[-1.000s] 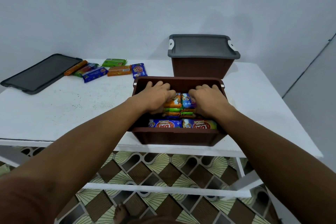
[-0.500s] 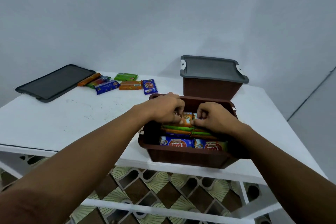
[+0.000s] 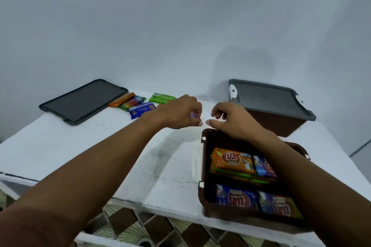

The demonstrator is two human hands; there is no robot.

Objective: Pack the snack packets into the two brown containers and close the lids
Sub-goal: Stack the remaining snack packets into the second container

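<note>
**Hands lift clear of the open box, loose packets waiting at ten o'clock**

The open brown container [image 3: 204, 168] sits at the table's [image 3: 60, 146] near edge, around four o'clock in the view, its packed snack packets [image 3: 232, 161] laid flat in tidy rows — stacked that way, most likely, so the lid can seat. Its near wall overhangs or just meets the table edge; a nudge toward the person could tip it.

The left hand [image 3: 178, 113] hovers over the table with fingers curled; a scrap of blue shows under them, so it may pinch a packet or merely cover one — blur leaves that unclear. The right hand [image 3: 230, 119] hangs over the box's far rim, loosely curled and empty.

The loose packets [image 3: 140, 106] lie at ten o'clock beside the spare grey lid [image 3: 84, 101], with bare table between them and the box. The second container [image 3: 275, 122], at one o'clock, already wears its lid.
</note>
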